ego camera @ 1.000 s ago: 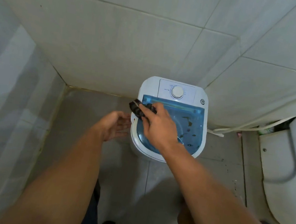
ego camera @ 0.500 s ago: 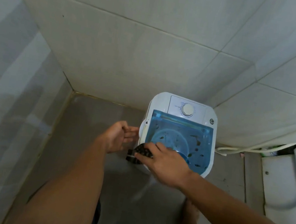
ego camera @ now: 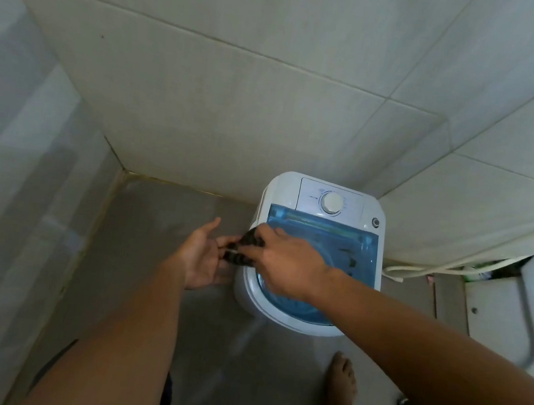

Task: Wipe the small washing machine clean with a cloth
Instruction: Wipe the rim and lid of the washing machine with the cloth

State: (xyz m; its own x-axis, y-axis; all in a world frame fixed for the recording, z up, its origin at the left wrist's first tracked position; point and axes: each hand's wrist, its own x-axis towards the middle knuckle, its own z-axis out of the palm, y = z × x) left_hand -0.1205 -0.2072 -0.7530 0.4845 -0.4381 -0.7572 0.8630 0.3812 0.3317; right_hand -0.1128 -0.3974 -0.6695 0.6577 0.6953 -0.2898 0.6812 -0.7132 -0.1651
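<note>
At the far corner of the tiled floor, against the wall, I see the small washing machine standing upright, its blue translucent lid shut and its white dial on the far panel.

Head view: my right hand reaches across the lid's left edge and is closed on a dark cloth, bunched into a wad. The cloth sits just off the machine's left side, level with its top rim, between both hands. My left hand is palm-up with fingers spread, touching the wad from the left; it does not clamp it. My bare foot stands near the machine's front.

Key relation: the machine lies immediately right of the cloth, and the right hand is the nearer one, already overlapping the lid. I judge that the next stroke runs rightward over the lid, or down the left wall. Dark specks under the lid may be inside the tub; I cannot tell.
</note>
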